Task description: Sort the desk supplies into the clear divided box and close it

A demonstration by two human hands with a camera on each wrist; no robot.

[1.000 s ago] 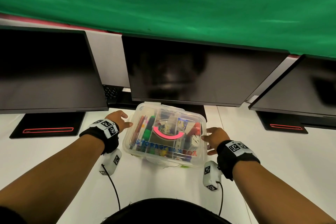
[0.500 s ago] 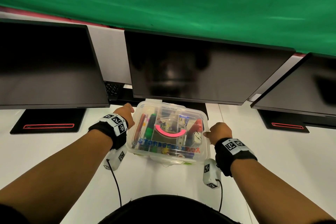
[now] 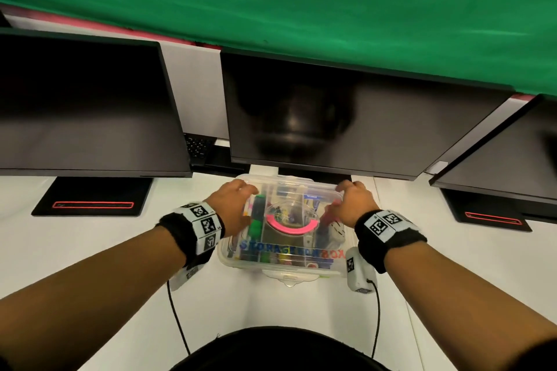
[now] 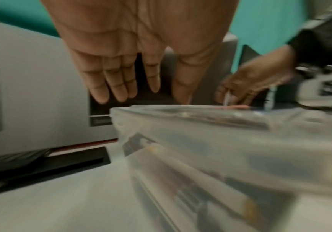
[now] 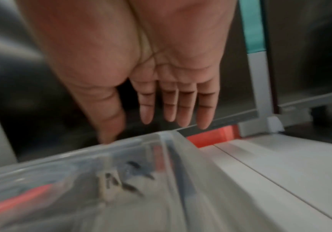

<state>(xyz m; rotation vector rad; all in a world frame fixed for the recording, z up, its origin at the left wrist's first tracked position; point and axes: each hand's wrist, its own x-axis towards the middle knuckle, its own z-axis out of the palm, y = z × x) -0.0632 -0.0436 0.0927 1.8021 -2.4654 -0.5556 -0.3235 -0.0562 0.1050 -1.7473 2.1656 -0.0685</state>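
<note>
Straight, relaxed fingers (image 4: 119, 84) of the left hand (image 3: 230, 205) and right hand (image 3: 355, 205) reach over the far corners of the clear divided box (image 3: 283, 262), holding nothing. Filled and lidded, it sits on the desk (image 3: 120, 250); uneven pressing could leave one corner unlatched or skid it.
</note>
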